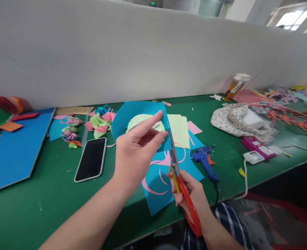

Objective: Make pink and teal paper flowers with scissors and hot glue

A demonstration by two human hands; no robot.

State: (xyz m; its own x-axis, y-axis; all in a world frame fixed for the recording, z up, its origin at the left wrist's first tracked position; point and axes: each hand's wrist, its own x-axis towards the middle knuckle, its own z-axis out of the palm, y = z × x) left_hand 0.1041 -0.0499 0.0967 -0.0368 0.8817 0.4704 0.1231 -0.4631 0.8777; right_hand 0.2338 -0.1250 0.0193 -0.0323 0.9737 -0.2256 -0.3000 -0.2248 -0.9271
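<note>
My left hand (134, 151) pinches a sheet of blue paper (120, 119) and holds it raised over the table. A pale green paper piece (138, 120) lies against that sheet, partly hidden by my fingers. In my right hand (195, 192) is a pair of red-handled scissors (191, 206), its blades pointing up along the sheet's right edge. Something yellow (176, 182) shows beside the scissors' handle. Below my hands, curved pink paper strips (153, 190) rest on another blue sheet (156, 205). Stacked pale green paper (183, 133) lies just behind.
A phone (91, 159) and paper flowers (100, 123) sit to the left, beside a blue board (18, 152). On the right are a blue glue gun (205, 161), a patterned cloth (221, 118), a magenta device (257, 147) and an amber bottle (234, 88). A white partition (104, 52) stands behind.
</note>
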